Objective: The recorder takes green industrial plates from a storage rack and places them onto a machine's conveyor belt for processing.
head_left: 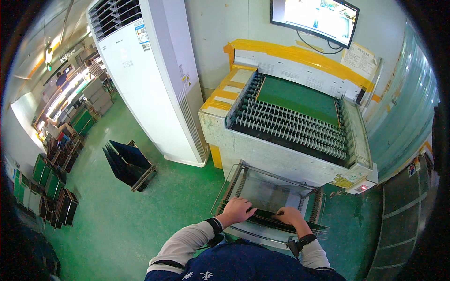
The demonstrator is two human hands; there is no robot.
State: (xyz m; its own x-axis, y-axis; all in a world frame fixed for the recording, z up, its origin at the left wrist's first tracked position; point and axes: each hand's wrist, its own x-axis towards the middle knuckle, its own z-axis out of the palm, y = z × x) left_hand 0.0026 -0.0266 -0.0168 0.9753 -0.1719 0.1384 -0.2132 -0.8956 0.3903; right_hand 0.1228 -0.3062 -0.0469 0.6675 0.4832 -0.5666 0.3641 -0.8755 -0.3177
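Observation:
My left hand (236,210) is closed on the upper edge of a dark thin panel (265,216), near its left end. Toward the right end of that edge, my right hand (290,217) also has its fingers closed on it. The panel stands on edge in the near part of a metal slotted rack (238,179), close to my body. Whether there is more than one panel between my fingers, I cannot tell. Beyond the rack, a green flat panel (298,99) lies on the rollers (286,125) of a conveyor machine.
The pale machine housing (272,157) rises right behind the rack. A tall white air conditioner (145,79) stands to its left. Another rack with dark panels (127,161) sits on the green floor. A screen (315,19) hangs above; a grey slatted panel (404,220) is at right.

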